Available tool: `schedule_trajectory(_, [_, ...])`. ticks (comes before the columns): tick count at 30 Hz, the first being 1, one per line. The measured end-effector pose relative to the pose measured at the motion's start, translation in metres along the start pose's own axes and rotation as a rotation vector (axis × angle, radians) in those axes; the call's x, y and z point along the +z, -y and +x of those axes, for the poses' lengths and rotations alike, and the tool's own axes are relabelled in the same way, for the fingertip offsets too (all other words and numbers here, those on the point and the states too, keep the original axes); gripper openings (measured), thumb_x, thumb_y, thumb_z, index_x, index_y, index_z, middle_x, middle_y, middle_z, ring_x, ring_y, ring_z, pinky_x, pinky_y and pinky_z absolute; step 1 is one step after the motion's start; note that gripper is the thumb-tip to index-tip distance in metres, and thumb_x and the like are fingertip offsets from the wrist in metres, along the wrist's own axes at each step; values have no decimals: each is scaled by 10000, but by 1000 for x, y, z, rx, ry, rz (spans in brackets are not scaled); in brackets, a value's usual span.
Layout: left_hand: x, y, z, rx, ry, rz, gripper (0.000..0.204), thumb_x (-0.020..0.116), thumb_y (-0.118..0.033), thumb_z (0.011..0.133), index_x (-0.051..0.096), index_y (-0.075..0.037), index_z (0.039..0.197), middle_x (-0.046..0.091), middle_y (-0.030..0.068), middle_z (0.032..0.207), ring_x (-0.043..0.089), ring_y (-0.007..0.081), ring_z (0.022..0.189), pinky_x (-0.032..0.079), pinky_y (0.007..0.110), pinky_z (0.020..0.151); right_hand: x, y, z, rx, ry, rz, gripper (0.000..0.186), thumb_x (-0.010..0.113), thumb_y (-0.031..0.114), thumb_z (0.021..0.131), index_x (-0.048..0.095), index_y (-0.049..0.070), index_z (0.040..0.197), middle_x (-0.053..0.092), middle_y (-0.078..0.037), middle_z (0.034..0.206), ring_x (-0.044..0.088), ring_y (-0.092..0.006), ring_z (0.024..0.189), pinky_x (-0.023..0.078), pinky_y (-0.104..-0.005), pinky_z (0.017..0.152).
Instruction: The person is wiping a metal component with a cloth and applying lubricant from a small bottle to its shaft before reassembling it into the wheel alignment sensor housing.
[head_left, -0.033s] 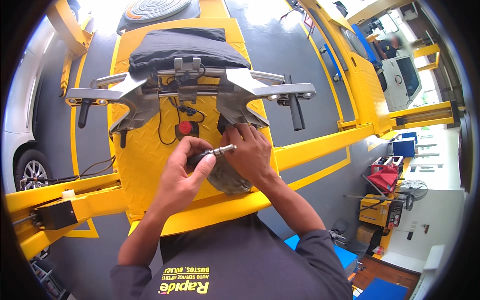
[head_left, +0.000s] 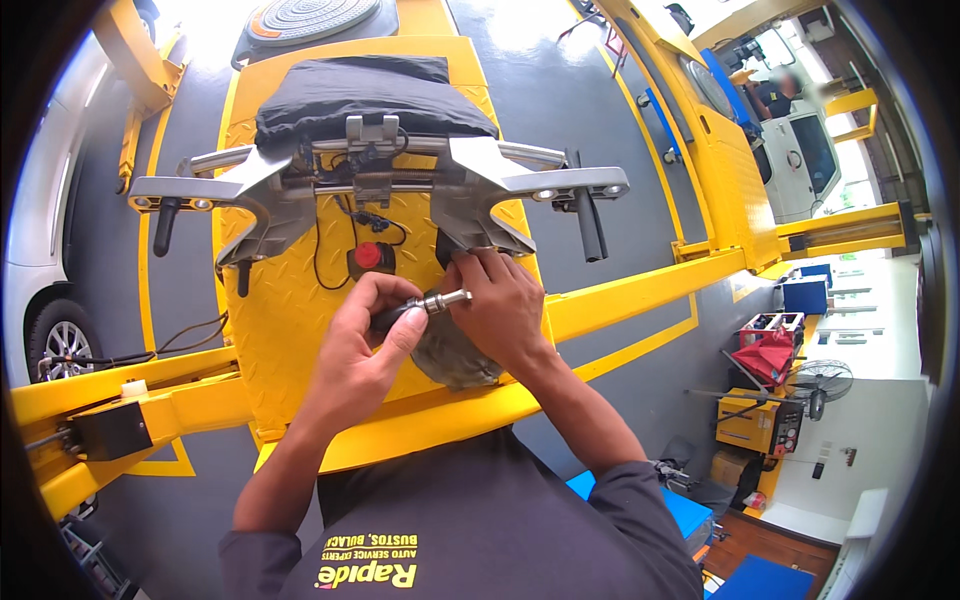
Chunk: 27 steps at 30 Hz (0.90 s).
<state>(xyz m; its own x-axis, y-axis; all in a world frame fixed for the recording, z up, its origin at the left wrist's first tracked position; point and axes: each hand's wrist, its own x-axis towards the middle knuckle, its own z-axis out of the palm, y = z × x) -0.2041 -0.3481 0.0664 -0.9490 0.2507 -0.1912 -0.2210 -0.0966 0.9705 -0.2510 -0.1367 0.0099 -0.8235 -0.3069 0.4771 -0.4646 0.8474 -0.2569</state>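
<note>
Left hand (head_left: 362,340) gripping a silver-and-black tool (head_left: 436,302) mid-frame
Right hand (head_left: 502,308) curls just right of it, by the lower end of the grey clamp (head_left: 478,188); cannot tell whether it grips anything

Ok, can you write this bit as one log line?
left grip: holding metal-tipped tool | right grip: near silver frame's lower end, touch unclear | red button: beyond left grip

- My head view shows the left hand (head_left: 362,352) gripping a black-handled metal tool (head_left: 434,303).
- I see the right hand (head_left: 500,308) at the grey frame's (head_left: 478,185) lower end.
- Beyond it, black cloth (head_left: 370,98); below, a yellow platform (head_left: 285,345).
</note>
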Motion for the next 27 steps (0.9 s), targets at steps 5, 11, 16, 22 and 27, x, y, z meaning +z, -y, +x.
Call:
schedule_trajectory(5, [-2,1,2,30,-12,-76,258,652,-141,1106,585,-13,1320,635,31,1092,604,82,977,509,247,824,-29,-3,1,55,-120,135,142,770,66,905,741,40,1042,783,-109,996,769,-285,906,608,-390,807])
schedule_trajectory(11, [0,-1,0,47,3,-11,298,687,-174,1098,594,-18,1334,621,38,1131,594,85,982,509,240,839,-59,11,-39,553,-282,718,135,691,-3,992,728,9,1121,776,-75,1028,745,-135,980,567,-282,889])
schedule_trajectory(16, [3,0,-1,12,20,-44,298,688,-214,1108,601,-6,1303,646,56,1127,629,101,1038,528,263,917,-68,-2,-50,554,-259,815,172,644,-5,1028,696,-14,1192,743,-58,1003,716,-111,960,548,-254,879])
schedule_trajectory(22, [7,10,5,-31,35,-130,259,632,-198,1140,596,14,1284,678,64,1025,640,114,933,544,283,839,-68,-13,-41,659,-372,1107,157,515,41,1112,647,-3,1182,702,-64,1124,658,-76,1045,529,-231,908])
schedule_trajectory(27, [9,15,4,-63,30,-166,261,612,-199,1149,589,29,1276,702,91,1029,664,126,908,559,290,843,-71,-10,-39,750,-293,963,162,578,96,1138,682,20,1237,701,-24,972,645,-61,919,512,-213,837])
